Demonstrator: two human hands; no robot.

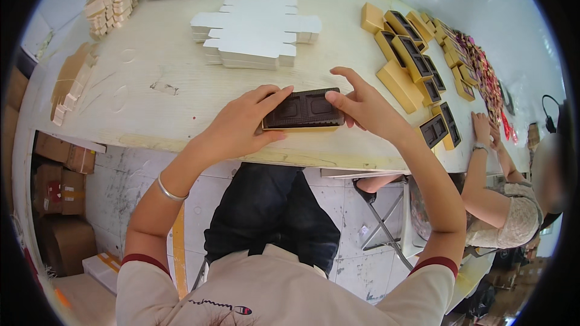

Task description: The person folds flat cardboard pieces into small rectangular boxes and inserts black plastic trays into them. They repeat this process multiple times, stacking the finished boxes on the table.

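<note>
A dark brown plastic tray (306,108) with moulded hollows sits in a shallow gold box (302,128) at the table's front edge, right before me. My left hand (251,116) grips the left end, its fingers over the top and its thumb along the near side. At the right end, my right hand (361,105) presses its thumb on the tray's top corner. Its index finger is raised, while the other fingers curl beside the box end, partly hidden.
A stack of flat white box blanks (257,30) lies beyond my hands. Gold blanks (75,78) are piled at left. Gold boxes with brown trays (414,57) crowd the right, some stacked. A co-worker's hands (481,128) rest on the table near red packets (486,75).
</note>
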